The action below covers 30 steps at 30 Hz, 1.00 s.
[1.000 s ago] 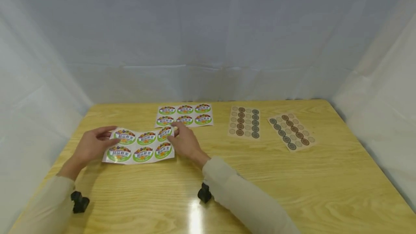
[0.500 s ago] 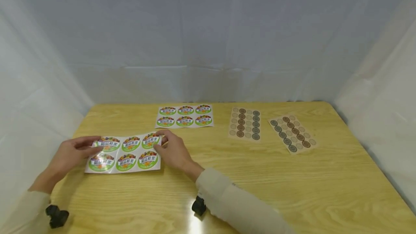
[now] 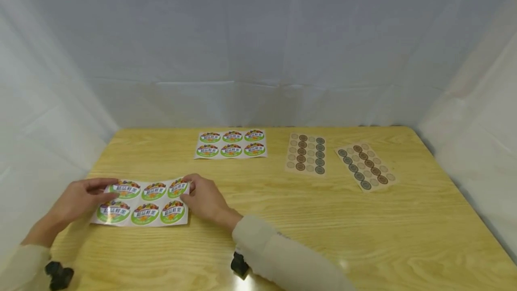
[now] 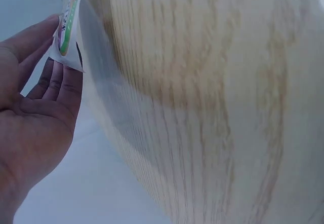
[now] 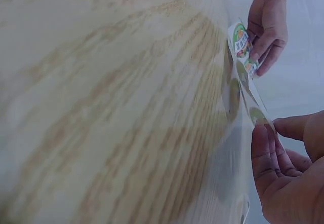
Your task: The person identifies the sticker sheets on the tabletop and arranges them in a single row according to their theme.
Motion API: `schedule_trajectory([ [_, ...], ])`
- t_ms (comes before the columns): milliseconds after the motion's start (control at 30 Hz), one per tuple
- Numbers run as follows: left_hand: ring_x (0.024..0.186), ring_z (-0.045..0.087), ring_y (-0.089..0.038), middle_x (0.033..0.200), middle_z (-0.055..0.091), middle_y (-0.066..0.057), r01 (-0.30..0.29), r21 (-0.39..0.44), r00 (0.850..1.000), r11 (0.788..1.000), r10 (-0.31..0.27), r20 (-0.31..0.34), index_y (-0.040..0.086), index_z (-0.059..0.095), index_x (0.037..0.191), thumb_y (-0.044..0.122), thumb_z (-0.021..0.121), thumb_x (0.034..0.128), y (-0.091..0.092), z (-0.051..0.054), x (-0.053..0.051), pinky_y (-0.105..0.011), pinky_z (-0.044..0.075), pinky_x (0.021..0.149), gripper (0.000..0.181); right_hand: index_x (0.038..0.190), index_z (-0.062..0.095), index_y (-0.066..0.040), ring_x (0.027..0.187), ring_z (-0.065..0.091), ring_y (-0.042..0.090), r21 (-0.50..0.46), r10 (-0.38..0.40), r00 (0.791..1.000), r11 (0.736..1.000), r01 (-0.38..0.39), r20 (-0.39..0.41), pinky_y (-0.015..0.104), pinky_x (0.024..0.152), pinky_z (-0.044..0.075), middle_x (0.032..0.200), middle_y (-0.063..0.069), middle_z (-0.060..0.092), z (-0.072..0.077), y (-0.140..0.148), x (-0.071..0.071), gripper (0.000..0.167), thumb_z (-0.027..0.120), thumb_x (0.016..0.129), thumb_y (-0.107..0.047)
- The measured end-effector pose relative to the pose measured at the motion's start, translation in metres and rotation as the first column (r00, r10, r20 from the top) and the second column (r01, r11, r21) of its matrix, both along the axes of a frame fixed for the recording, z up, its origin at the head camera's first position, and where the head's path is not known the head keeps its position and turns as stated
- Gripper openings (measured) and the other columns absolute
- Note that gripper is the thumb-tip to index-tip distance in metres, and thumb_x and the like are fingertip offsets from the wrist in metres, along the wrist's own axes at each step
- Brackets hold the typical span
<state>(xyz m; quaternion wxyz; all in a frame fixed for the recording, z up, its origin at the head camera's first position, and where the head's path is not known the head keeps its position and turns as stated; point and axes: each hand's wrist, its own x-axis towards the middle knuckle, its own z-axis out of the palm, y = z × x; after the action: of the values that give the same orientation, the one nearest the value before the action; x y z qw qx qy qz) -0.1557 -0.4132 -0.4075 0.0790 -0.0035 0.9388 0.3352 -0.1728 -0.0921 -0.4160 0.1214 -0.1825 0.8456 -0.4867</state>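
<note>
Both hands hold up a white sticker sheet printed with several oval green fruit labels. My left hand pinches its left edge between thumb and fingers; in the left wrist view the sheet's corner sits between the thumb and fingers of that hand. At the upper right edge, my right hand pinches the sheet too. From the right wrist view, the sheet is seen nearly edge-on, slightly bowed, held by the right hand near and the left hand far, with a shadow on the table below.
A second fruit-label sheet lies at the back of the wooden table. To its right lie two beige sheets of small round stickers, one straight and one turned at an angle. White sheeting hangs behind and at the sides.
Both hands have carried the fruit-label sheet left and nearer the front, away from the second fruit-label sheet. The sheets lying on the table have stayed put.
</note>
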Motion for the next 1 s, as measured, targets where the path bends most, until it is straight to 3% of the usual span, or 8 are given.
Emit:
schedule_trajectory([
  [67,0.089,0.048,0.006,0.115,0.06,-0.022,0.003,-0.039,1.0,0.999,-0.003,-0.001,0.0,0.055,0.132,0.042,0.065,0.09,-0.003,-0.001,0.001,-0.018,0.044,0.069,0.061,0.128,0.056,-0.011,0.066,0.052,0.001,0.014,0.009,1.0,1.0,-0.009,-0.007,0.018,0.057,0.043,0.078,-0.01,0.054,-0.001,-0.003,0.001,0.038,0.066,0.092,-0.017],
  [167,0.088,0.053,-0.009,0.108,0.06,-0.018,0.001,-0.054,1.0,0.999,-0.001,0.002,-0.002,0.054,0.132,0.041,0.066,0.0889,-0.004,-0.002,0.002,-0.024,0.045,0.068,0.062,0.126,0.057,-0.011,0.064,0.052,0.002,0.028,0.012,1.0,1.0,-0.012,-0.008,0.018,0.056,0.043,0.078,-0.009,0.054,-0.002,-0.005,0.003,0.038,0.067,0.091,-0.017],
  [333,0.092,0.057,-0.03,0.114,0.054,-0.028,0.02,-0.083,1.0,0.996,-0.021,-0.002,-0.004,0.053,0.132,0.04,0.069,0.0874,-0.002,-0.003,0.005,-0.032,0.047,0.064,0.065,0.124,0.057,-0.01,0.062,0.053,0.002,0.048,0.012,1.0,0.999,-0.012,0.007,0.018,0.055,0.043,0.076,-0.009,0.055,-0.005,-0.008,0.006,0.037,0.069,0.089,-0.017],
  [533,0.089,0.059,-0.03,0.106,0.058,-0.022,0.042,-0.112,0.999,0.993,-0.042,-0.002,-0.006,0.051,0.131,0.039,0.068,0.0881,-0.001,-0.003,0.01,-0.034,0.048,0.061,0.064,0.122,0.059,-0.008,0.064,0.053,0.002,0.07,0.011,1.0,0.997,-0.012,0.024,0.018,0.057,0.043,0.077,-0.009,0.056,-0.007,-0.011,0.006,0.038,0.071,0.088,-0.018],
  [800,0.084,0.061,-0.025,0.095,0.064,-0.014,0.03,-0.112,0.999,0.993,-0.026,0.035,-0.008,0.048,0.132,0.038,0.067,0.0892,-0.005,-0.003,0.015,-0.032,0.049,0.058,0.066,0.122,0.061,-0.007,0.065,0.053,0.002,0.058,0.007,0.998,0.998,-0.01,0.059,0.018,0.06,0.043,0.076,-0.008,0.056,-0.008,-0.012,0.007,0.038,0.072,0.087,-0.016],
  [1000,0.097,0.057,-0.044,0.11,0.057,-0.032,0.046,-0.157,0.999,0.987,-0.043,0.024,-0.006,0.049,0.132,0.042,0.067,0.0888,-0.005,-0.003,0.017,-0.046,0.051,0.067,0.066,0.12,0.063,-0.008,0.067,0.05,0.003,0.131,0.028,1.0,0.991,-0.03,0.013,0.019,0.061,0.042,0.078,-0.007,0.055,-0.01,-0.013,0.006,0.036,0.073,0.086,-0.019],
])
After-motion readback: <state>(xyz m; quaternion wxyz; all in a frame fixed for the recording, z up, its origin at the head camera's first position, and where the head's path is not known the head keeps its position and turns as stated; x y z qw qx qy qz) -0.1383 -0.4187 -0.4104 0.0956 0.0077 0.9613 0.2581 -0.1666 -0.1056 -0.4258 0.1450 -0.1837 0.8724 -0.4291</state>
